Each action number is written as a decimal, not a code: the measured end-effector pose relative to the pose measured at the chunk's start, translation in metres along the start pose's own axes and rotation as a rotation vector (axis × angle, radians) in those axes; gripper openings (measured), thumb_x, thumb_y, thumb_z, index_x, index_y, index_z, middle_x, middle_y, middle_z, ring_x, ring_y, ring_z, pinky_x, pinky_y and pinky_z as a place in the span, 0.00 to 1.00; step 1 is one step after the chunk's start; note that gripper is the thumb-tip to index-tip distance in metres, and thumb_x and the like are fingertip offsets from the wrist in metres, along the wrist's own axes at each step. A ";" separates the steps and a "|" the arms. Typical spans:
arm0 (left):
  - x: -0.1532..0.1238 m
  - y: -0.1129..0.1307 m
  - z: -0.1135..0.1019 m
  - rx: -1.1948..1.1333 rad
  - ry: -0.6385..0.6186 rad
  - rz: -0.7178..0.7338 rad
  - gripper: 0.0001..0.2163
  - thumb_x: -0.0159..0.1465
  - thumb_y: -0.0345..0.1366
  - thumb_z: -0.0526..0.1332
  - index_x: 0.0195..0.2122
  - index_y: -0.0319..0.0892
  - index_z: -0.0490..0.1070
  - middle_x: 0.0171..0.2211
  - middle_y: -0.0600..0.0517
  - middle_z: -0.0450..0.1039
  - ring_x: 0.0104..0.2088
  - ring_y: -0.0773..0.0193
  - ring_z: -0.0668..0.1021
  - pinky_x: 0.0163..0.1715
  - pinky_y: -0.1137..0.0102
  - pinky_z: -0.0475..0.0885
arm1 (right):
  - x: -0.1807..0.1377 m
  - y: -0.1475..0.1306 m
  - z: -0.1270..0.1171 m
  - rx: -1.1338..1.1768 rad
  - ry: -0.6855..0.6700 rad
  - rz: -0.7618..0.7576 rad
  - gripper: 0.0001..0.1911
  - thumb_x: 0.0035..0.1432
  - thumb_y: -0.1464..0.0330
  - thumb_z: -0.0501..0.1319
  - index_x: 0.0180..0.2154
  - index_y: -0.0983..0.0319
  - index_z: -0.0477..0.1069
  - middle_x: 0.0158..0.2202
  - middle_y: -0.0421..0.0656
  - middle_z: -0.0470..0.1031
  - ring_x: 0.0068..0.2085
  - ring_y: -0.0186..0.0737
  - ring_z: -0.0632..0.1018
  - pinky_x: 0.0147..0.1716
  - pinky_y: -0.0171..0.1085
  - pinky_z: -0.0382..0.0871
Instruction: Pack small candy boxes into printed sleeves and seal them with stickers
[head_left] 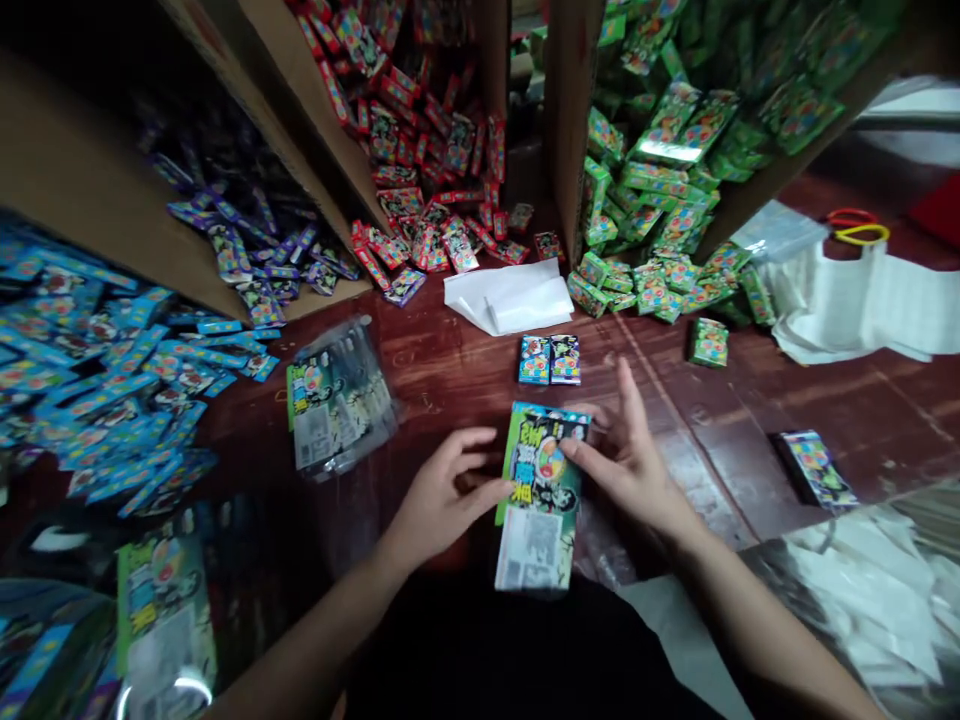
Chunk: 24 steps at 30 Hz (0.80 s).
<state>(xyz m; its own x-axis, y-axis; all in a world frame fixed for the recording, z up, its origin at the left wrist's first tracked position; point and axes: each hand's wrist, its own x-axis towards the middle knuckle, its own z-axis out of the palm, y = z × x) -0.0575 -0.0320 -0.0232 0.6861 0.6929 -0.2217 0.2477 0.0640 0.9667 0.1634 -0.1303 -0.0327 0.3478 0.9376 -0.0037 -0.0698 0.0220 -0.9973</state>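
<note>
A flat green packet point(546, 485) with cartoon print and a pale label is held close to my body, above the dark red table. My left hand point(450, 490) pinches its left edge, with the thumb on the front. On the opposite edge, my right hand point(626, 465) grips it with the thumb pressed on the face and the index finger pointing away. What lies behind the packet is hidden. Just beyond it, a small blue box point(534, 360) and a small purple box point(565, 360) stand side by side. A folded white sheet point(510, 298) lies farther back.
Cardboard cartons spill purple boxes point(262, 245), red boxes point(427, 225) and green boxes point(667, 220) along the back. Blue boxes point(127, 370) are heaped at left. Stacked packets in clear plastic point(341, 400) lie left of my hands. One dark box point(814, 468) and a plastic bag point(870, 590) are at right.
</note>
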 end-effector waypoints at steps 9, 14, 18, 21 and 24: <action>0.011 -0.015 -0.002 -0.137 -0.052 -0.001 0.19 0.64 0.36 0.67 0.54 0.45 0.66 0.47 0.49 0.75 0.45 0.61 0.80 0.47 0.64 0.75 | -0.015 0.028 0.021 -0.154 0.036 -0.151 0.50 0.65 0.67 0.62 0.72 0.44 0.28 0.47 0.43 0.71 0.45 0.39 0.77 0.48 0.44 0.77; 0.012 -0.013 -0.011 -0.022 -0.068 -0.033 0.10 0.65 0.38 0.65 0.46 0.43 0.71 0.48 0.48 0.76 0.49 0.58 0.78 0.51 0.61 0.72 | -0.018 0.037 0.024 -0.106 -0.055 -0.046 0.43 0.66 0.66 0.61 0.72 0.47 0.39 0.44 0.41 0.74 0.46 0.38 0.78 0.52 0.43 0.74; 0.014 -0.010 -0.011 -0.041 -0.005 0.019 0.05 0.67 0.36 0.62 0.42 0.42 0.75 0.58 0.45 0.72 0.59 0.56 0.73 0.60 0.58 0.65 | -0.021 0.041 0.028 -0.110 -0.027 -0.009 0.44 0.67 0.66 0.60 0.73 0.49 0.34 0.52 0.44 0.77 0.54 0.42 0.78 0.60 0.51 0.68; 0.013 -0.014 -0.005 -0.196 0.046 -0.024 0.06 0.66 0.35 0.64 0.44 0.43 0.73 0.49 0.47 0.79 0.51 0.59 0.78 0.55 0.60 0.69 | -0.024 0.042 0.032 -0.105 -0.040 -0.032 0.42 0.68 0.66 0.60 0.73 0.50 0.37 0.50 0.44 0.80 0.58 0.44 0.76 0.64 0.55 0.64; 0.013 -0.017 -0.002 -0.295 0.097 -0.057 0.18 0.64 0.33 0.67 0.54 0.46 0.69 0.45 0.51 0.81 0.46 0.62 0.80 0.51 0.63 0.71 | -0.028 0.039 0.035 -0.137 0.022 -0.126 0.43 0.67 0.68 0.61 0.72 0.46 0.36 0.56 0.43 0.77 0.59 0.44 0.76 0.64 0.55 0.65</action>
<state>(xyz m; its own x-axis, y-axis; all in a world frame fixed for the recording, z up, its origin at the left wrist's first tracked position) -0.0542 -0.0228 -0.0420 0.6045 0.7469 -0.2769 0.0645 0.3006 0.9516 0.1183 -0.1437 -0.0688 0.3666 0.9223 0.1221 0.1034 0.0901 -0.9906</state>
